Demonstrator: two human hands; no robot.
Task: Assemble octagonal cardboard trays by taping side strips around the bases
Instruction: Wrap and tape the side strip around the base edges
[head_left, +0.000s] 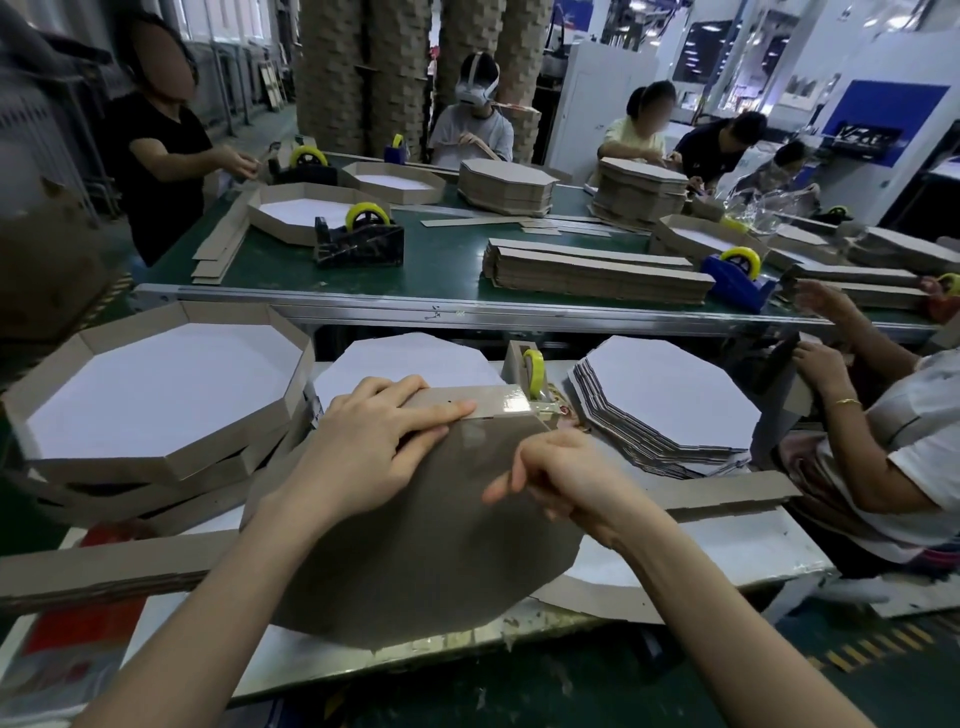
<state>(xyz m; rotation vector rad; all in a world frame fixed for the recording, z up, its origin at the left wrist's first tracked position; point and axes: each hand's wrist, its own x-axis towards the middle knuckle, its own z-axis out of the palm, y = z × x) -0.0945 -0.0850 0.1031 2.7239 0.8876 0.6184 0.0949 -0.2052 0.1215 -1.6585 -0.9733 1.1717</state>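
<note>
An octagonal cardboard base (415, 551) lies brown side up, tilted toward me on the white worktable. A brown side strip (467, 402) stands along its far edge, with clear tape (511, 402) across the strip's right end. My left hand (363, 447) lies over the strip and base, fingers stretched flat along the joint. My right hand (561, 478) sits at the base's right edge with fingers curled, pinching near the tape. A tape dispenser (530, 371) with a yellow roll stands just behind.
Finished trays (156, 405) are stacked at the left. A pile of white-faced bases (670, 405) is at the right. Loose strips (104, 566) lie front left and another strip (727, 496) right. A person's arms (852, 395) work at the right; a green conveyor (447, 260) runs behind.
</note>
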